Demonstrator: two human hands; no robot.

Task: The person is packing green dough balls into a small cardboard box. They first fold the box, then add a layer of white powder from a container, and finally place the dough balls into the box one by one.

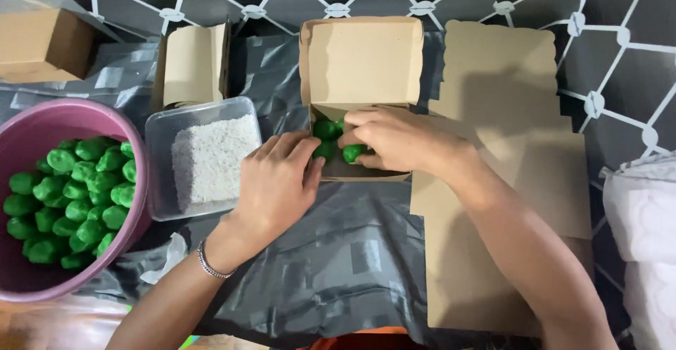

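Note:
An open brown cardboard box (pixel 362 61) stands in the middle with its lid folded back. Several green balls (pixel 325 130) lie inside it. My right hand (pixel 394 139) reaches into the box and its fingers close on a green ball (pixel 352 153). My left hand (pixel 278 181) rests against the box's left wall, fingers curled at its edge, with a bracelet at the wrist. The box's floor is mostly hidden by my hands.
A pink bowl (pixel 28 121) full of green balls sits at the left. Beside it stands a clear plastic tub (pixel 158 121) of white shreds. Flat brown box blanks (pixel 507 181) lie at the right, folded boxes at the back left, white bags at the far right.

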